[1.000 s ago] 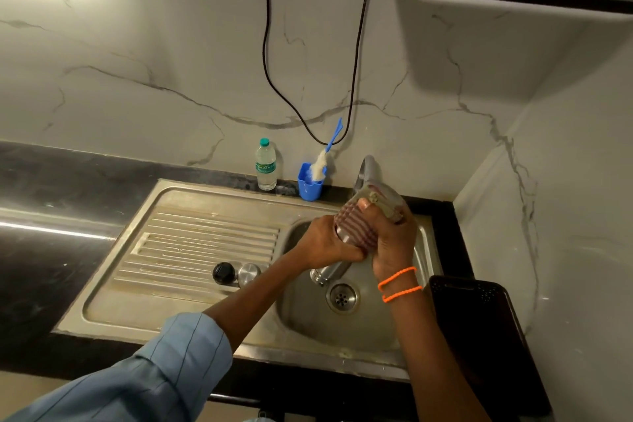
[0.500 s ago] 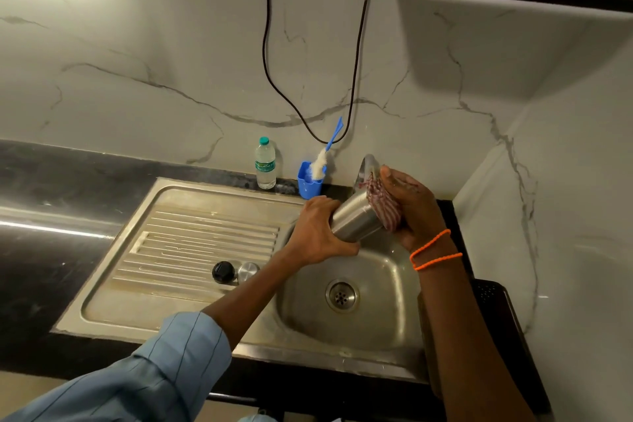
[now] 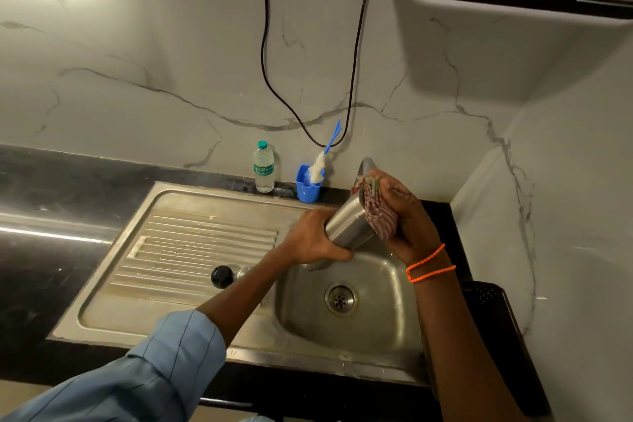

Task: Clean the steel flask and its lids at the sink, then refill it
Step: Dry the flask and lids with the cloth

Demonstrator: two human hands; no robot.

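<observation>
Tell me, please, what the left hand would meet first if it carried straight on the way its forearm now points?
Nothing new: the left hand already grips the steel flask. Beyond it in that line come the striped cloth and the right hand, though depth is uncertain.

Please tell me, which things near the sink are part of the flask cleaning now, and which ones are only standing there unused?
In use:
steel flask, gripped by the left hand
striped cloth, held by the right hand
black lid and steel lid, waiting on the drainboard

Unused:
plastic water bottle
blue cup with a bottle brush
black tray
</observation>
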